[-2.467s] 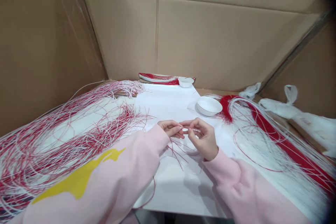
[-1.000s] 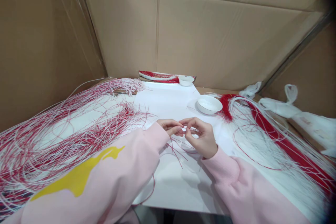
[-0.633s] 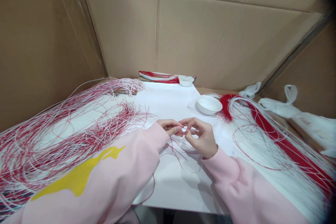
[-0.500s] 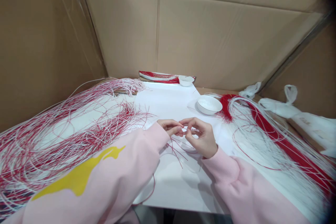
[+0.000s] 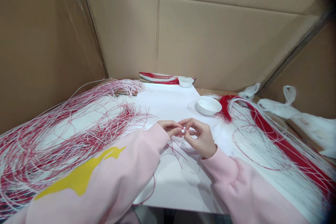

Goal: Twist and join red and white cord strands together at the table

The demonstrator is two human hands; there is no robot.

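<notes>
My left hand (image 5: 171,127) is closed in a pinch over the white sheet (image 5: 168,103), gripping thin red cord. Right beside it, my right hand (image 5: 201,138) pinches thumb against forefinger, its fingertips close to those of the left. The cord between the two hands is too fine to follow fully and partly hidden by the fingers. Below the hands, several loose red cord ends (image 5: 178,152) hang or lie over the sheet. Another reddish cord (image 5: 154,185) curves out from under my left sleeve.
Bundles of red and white cord (image 5: 86,143) spread over the left side. More red cord (image 5: 273,129) and white strands lie to the right. A white bowl (image 5: 209,105) stands beyond my right hand, a smaller bowl (image 5: 186,81) farther back. Cardboard walls (image 5: 210,42) enclose the table; plastic bags (image 5: 286,106) sit at right.
My right hand's fingers have shifted slightly, and the pale stretch of cord seen within its curl now shows less. My left hand stays nearly still. The view has tilted a little.
</notes>
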